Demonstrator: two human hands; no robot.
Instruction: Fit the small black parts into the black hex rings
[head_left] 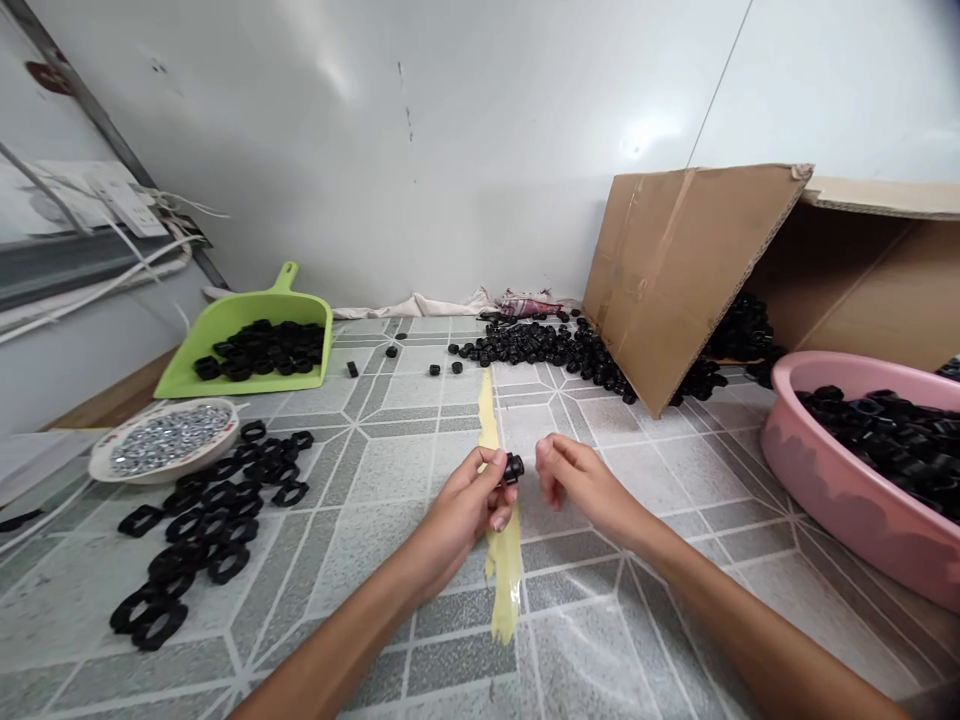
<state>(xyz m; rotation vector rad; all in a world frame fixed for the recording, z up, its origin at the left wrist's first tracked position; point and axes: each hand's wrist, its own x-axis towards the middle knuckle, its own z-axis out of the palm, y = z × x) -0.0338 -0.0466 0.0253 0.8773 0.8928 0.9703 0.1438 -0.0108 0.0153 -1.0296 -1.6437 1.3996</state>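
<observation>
My left hand (pixel 469 500) pinches a small black cylindrical part (pixel 513 469) between thumb and fingers, above a yellow tape strip (pixel 506 580) on the tiled surface. Just right of it is my right hand (pixel 566 470), apart from the part, with thumb and fingers drawn together; whatever they may hold is too small to make out. Black rings (pixel 214 525) lie scattered at the left, beside a white bowl (pixel 112 470) of small silvery pieces.
A green dustpan (pixel 328 345) with black parts stands at the back left. Small black pieces (pixel 525 343) are heaped at the back centre, by a tilted cardboard box (pixel 682 260). At the right, a pink basin (pixel 825 480) holds many black parts.
</observation>
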